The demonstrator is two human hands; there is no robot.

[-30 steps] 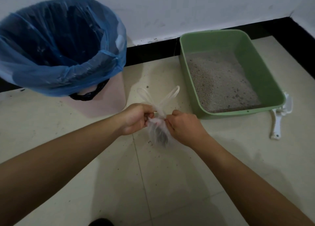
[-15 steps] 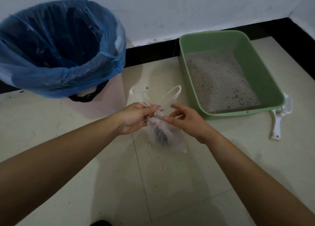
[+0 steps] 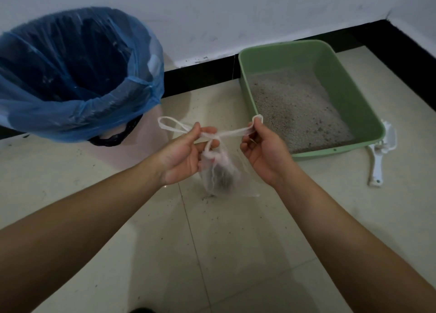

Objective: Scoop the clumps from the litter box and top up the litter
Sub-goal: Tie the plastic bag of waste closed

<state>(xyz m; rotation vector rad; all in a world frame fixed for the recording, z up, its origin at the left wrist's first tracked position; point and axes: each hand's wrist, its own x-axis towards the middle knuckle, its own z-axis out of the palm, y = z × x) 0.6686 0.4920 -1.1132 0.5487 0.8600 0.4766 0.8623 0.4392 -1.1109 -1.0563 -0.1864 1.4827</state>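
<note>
Hands, left (image 3: 181, 157) and right (image 3: 264, 152), each grip clamped on bag handles (image 3: 226, 133); no writing legible.

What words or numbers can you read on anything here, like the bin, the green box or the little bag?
None can be read.
Blue plastic bin liner: plain, no print visible.
Green plastic litter box: no label showing.
Small clear plastic bag held by the left hand and right hand: a tiny red mark, too small to read.
White plastic scoop: no writing visible.
</note>
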